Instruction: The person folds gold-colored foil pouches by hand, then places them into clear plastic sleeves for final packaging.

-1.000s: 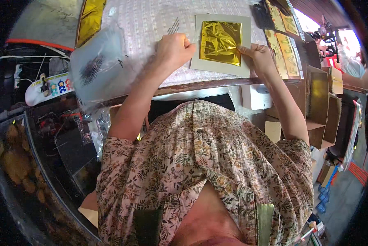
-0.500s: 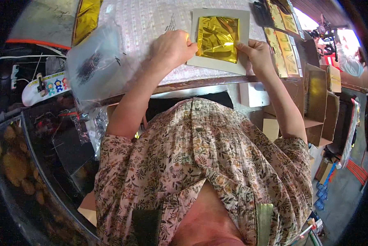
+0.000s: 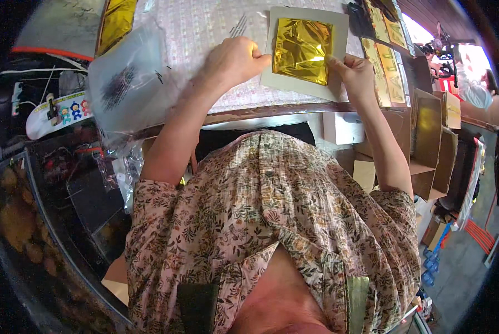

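On the table [image 3: 188, 83] lies a pale grey square card [image 3: 310, 92], with a crinkled sheet of gold foil [image 3: 302, 50] on top. My right hand [image 3: 356, 78] grips the card's right side, its thumb reaching to the foil's edge. The fingers past the card's edge are partly hidden. My left hand [image 3: 235, 62] is curled like a fist at the card's left side. Its thumb points at the foil and ends just short of it. Whatever may be inside those curled fingers is hidden.
Left on the table lies a clear plastic bag [image 3: 127, 83] with dark marks; gold foil [image 3: 114, 25] is beyond it. Printed gold-and-cream packages [image 3: 386, 67] line the right edge. Open cardboard boxes [image 3: 427, 131] stand at right. A skateboard [image 3: 60, 118] sits at left.
The card and its foil have shifted to the right and turned slightly, together with my right hand. My left thumb, earlier at the foil's left edge, is now a little apart from it.
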`<state>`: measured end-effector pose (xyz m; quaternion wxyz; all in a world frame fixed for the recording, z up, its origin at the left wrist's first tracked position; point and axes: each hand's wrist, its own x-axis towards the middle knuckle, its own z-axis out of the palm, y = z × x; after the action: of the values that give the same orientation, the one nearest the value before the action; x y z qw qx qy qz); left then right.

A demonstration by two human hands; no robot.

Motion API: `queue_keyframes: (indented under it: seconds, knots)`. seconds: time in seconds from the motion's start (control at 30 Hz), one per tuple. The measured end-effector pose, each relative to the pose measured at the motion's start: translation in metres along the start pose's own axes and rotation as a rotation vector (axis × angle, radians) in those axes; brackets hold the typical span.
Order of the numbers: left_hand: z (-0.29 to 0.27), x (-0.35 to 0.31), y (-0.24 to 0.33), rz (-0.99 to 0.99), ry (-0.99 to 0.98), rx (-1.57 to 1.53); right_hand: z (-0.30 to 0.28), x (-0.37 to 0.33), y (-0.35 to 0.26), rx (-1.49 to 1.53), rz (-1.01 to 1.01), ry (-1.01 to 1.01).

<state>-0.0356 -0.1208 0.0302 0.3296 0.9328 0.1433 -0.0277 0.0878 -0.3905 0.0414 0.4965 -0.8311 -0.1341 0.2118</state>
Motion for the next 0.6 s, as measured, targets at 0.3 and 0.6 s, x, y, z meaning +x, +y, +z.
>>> queue_keyframes:
  seconds: [0.3,0.6]
  knots:
    - [0.005,-0.007,-0.002,0.116,0.108,0.025,0.008,-0.003,-0.002,0.039,0.063,0.057]
    - [0.008,-0.006,0.000,0.074,0.140,0.090,0.016,-0.012,-0.006,0.177,0.081,0.100]
